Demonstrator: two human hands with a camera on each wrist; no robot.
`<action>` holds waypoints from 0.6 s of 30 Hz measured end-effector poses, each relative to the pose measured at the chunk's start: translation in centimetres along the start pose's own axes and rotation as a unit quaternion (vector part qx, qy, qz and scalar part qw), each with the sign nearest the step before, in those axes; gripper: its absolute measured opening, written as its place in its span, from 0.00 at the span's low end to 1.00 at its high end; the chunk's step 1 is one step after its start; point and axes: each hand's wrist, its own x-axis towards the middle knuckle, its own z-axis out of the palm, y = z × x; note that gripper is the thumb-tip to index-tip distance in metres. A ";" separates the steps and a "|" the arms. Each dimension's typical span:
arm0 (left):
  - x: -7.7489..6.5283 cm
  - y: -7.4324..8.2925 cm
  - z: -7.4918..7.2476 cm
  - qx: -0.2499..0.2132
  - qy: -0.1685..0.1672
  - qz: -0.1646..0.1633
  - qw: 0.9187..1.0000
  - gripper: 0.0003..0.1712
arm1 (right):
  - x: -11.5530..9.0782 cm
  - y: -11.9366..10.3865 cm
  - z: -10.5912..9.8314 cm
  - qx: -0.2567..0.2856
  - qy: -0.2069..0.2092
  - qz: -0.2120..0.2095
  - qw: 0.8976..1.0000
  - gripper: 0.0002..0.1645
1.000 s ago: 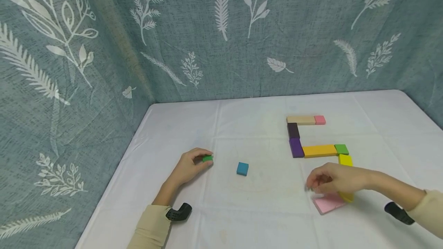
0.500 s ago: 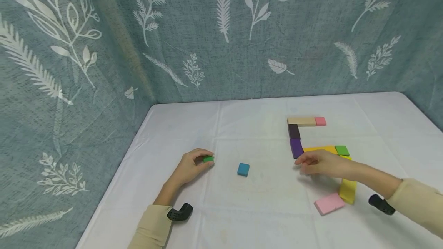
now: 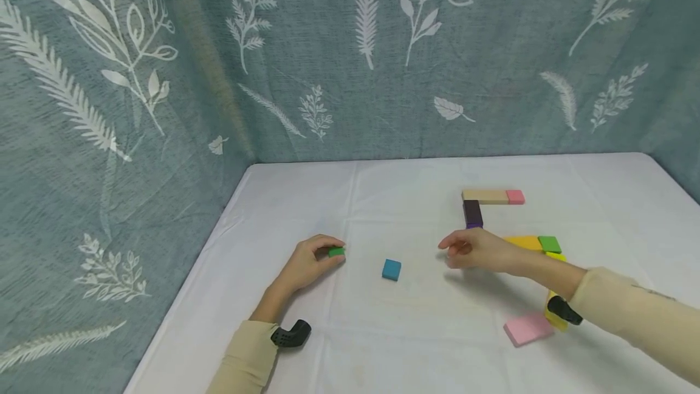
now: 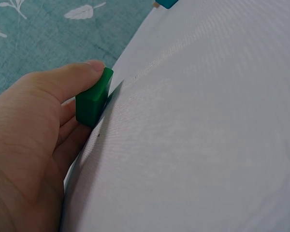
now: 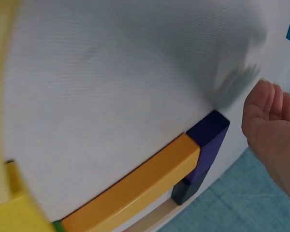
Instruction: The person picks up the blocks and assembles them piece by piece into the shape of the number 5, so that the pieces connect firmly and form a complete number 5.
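Observation:
On the left of the table, my left hand (image 3: pixel 307 265) pinches a green block (image 4: pixel 93 100) between thumb and fingers, low over the white cloth. My right hand (image 3: pixel 478 249) hovers over the cloth, fingers loosely bent, with nothing seen in its grasp. Between the hands lies a blue block (image 3: pixel 391 269), nearer to the right hand. Behind and under the right hand runs a line of blocks: tan (image 3: pixel 485 197), pink (image 3: pixel 515 197), black (image 3: pixel 473 213), purple (image 5: pixel 209 140), orange (image 5: pixel 135 186), green (image 3: pixel 549 244) and yellow (image 3: pixel 556 256). The right hand and forearm partly hide the purple, orange and yellow blocks in the head view.
A flat pink block (image 3: pixel 528 329) lies near the front right, beside the yellow blocks. White cloth (image 3: pixel 415 345) covers the table. A grey-green leaf-patterned curtain (image 3: pixel 339 108) hangs along its back and left side. Each wrist carries a black camera (image 3: pixel 291 334).
My right hand has moved left and away from the pink block, past the orange and purple blocks toward the blue block. The left hand keeps its hold on the green block. The head view has shifted slightly.

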 end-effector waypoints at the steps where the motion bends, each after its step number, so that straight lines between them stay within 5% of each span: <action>1: 0.0 0.0 0.0 0.000 -0.001 -0.001 1.000 0.14 | 0.3 -0.1 0.2 -0.005 0.004 -0.003 1.000 0.20; 18: 0.0 -0.2 0.0 0.009 0.004 0.009 1.000 0.14 | 5.1 -2.6 4.9 -0.061 0.020 -0.035 0.997 0.23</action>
